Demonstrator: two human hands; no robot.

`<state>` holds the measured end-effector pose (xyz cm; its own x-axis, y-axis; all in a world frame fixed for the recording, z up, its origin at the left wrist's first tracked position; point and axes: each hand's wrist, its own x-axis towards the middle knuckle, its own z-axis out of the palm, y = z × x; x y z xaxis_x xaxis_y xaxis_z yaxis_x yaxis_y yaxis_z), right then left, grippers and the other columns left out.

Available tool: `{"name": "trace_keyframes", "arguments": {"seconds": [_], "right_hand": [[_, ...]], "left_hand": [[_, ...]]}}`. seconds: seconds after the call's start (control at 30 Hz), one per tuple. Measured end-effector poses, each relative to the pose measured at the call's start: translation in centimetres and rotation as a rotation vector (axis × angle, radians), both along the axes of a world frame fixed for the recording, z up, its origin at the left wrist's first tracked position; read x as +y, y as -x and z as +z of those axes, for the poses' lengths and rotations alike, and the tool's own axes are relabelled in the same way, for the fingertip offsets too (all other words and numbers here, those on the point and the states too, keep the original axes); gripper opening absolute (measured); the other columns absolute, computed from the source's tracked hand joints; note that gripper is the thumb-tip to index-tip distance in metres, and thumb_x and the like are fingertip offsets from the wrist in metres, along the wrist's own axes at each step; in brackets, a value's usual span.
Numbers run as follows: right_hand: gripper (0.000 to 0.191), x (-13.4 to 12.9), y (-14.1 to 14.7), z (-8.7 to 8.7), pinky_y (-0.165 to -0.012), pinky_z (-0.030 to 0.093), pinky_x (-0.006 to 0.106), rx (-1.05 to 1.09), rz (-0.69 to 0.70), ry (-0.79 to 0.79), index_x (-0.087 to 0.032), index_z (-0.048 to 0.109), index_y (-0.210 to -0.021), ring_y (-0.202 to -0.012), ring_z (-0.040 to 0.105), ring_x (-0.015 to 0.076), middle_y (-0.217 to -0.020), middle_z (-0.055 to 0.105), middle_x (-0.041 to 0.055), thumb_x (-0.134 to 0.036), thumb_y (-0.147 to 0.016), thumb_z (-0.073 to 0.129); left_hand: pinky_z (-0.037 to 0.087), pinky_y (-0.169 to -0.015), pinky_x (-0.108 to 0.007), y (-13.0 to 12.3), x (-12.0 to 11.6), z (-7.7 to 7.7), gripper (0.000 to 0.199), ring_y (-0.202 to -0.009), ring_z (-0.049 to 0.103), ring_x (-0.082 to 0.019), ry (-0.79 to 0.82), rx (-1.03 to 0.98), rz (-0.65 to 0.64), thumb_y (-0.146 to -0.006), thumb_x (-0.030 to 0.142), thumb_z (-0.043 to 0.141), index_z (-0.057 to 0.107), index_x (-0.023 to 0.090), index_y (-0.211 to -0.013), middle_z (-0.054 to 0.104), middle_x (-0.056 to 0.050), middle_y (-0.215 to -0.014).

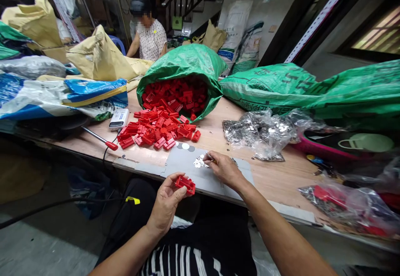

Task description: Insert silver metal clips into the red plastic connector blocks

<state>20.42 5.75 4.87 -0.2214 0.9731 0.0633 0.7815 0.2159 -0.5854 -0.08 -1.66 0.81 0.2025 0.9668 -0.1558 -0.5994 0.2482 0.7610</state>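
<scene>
On the wooden table (275, 180), a crinkled green sack (184, 61) spills blocky red plastic (156, 128). The left hand (167, 203) curls, pinching a hollow red part (186, 185) by the table's edge. Flat silvery pieces (198, 161) lie partly hidden by the right hand (224, 168), bunched, any grip unclear.

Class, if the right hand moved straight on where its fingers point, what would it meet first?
Probably the small silver pieces just ahead of the right hand, though exact depth is unclear.
</scene>
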Motion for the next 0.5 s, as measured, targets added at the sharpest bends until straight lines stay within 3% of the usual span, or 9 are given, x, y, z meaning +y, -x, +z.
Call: {"name": "trace_keyframes", "arguments": {"seconds": [0.23,0.5], "right_hand": [[0.015,-4.6,2.4,0.4,-0.061,0.038,0.023,0.419,0.088,0.084,-0.019,0.056,-0.08,-0.062,0.047,0.0109,-0.071,0.055,-0.0021,-0.029,-0.09,0.051],[0.007,-5.9,3.0,0.1,-0.069,0.043,0.024,0.445,0.198,0.069,-0.019,0.063,-0.082,-0.077,0.055,0.0141,-0.08,0.058,0.0014,-0.024,-0.086,0.059]], "left_hand": [[0.051,-0.076,-0.025,-0.3,0.6,0.9,0.041,-0.081,0.064,-0.013,0.019,-0.023,0.006,-0.075,0.021,0.072,0.061,0.02,-0.114,0.068,-0.003,-0.091],[0.05,-0.079,-0.025,-0.5,0.8,1.3,0.04,-0.083,0.063,-0.012,0.004,-0.066,-0.033,-0.074,0.021,0.072,0.064,0.021,-0.113,0.068,-0.002,-0.091]]}}
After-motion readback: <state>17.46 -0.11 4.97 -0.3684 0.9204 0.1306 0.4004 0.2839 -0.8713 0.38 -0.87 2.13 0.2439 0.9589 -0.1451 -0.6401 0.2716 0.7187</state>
